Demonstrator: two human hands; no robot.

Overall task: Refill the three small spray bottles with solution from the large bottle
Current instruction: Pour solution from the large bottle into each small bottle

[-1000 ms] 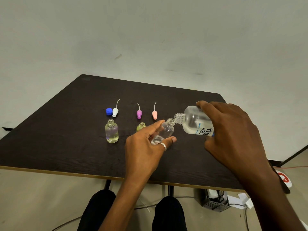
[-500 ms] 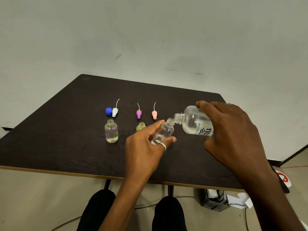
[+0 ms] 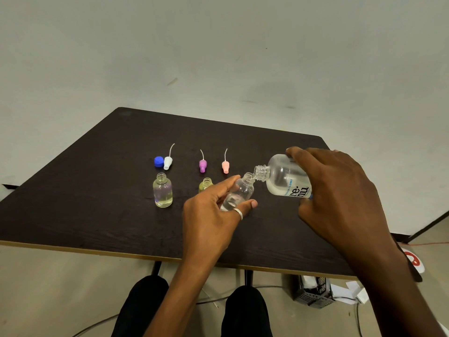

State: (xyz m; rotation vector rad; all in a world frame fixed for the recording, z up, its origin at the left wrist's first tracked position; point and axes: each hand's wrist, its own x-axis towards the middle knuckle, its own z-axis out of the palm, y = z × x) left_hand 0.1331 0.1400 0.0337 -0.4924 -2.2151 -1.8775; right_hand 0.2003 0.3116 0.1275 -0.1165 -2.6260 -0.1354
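Note:
My right hand (image 3: 340, 198) grips the large clear bottle (image 3: 283, 177), tipped on its side with its open neck at the mouth of a small clear bottle (image 3: 239, 192). My left hand (image 3: 213, 215) holds that small bottle tilted toward the large one, a little liquid in its base. A second small bottle (image 3: 162, 190), nearly full and uncapped, stands upright at the left. A third, yellowish small bottle (image 3: 205, 184) stands behind my left hand, partly hidden. White (image 3: 168, 161), purple (image 3: 202, 164) and pink (image 3: 225, 166) spray tops lie in a row behind them.
A blue cap (image 3: 159, 161) lies beside the white spray top. The dark table (image 3: 97, 190) has a pale front edge close to my knees. A red and white object (image 3: 413, 260) and a black crate (image 3: 313, 291) sit on the floor at the right.

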